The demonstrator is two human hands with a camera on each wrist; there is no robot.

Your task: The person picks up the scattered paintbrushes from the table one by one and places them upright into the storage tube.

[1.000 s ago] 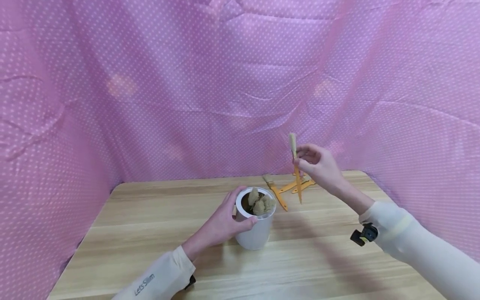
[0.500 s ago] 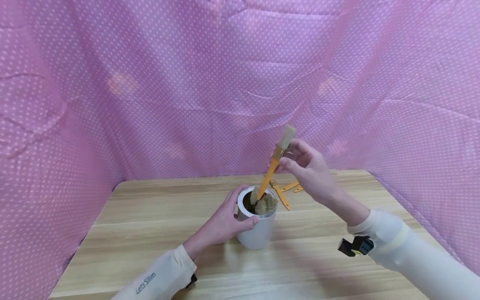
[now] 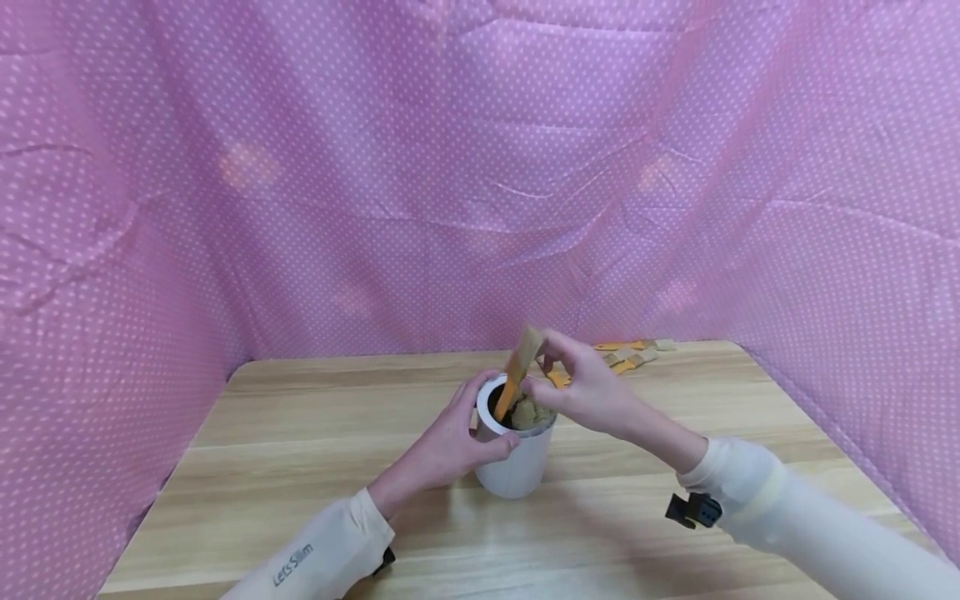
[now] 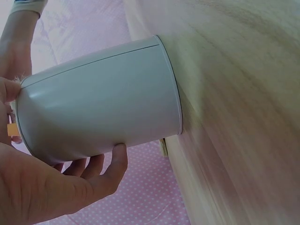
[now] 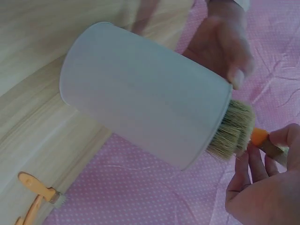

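Observation:
A white cylindrical container (image 3: 512, 468) stands upright on the table. My left hand (image 3: 448, 440) grips it near the rim, fingers along the far side and thumb at the front. Bristle heads of other brushes (image 3: 531, 412) stick up from its opening; the right wrist view shows these bristles (image 5: 230, 131) at the rim. Between thumb and fingers, my right hand (image 3: 588, 387) pinches a flat paintbrush (image 3: 516, 367) with an orange handle. Its bristles point up, and the lower handle reaches into the container's mouth. How deep the handle goes is hidden.
More orange-handled brushes (image 3: 636, 359) lie at the back of the wooden table (image 3: 300, 467), right of the container. The right wrist view shows some of these brushes (image 5: 36, 185) too. Pink dotted cloth (image 3: 450, 183) hangs behind and at both sides.
My right hand has brought the paintbrush left and down from above the lying brushes, tilting it, and its handle now enters the container. My left hand keeps its grip in place.

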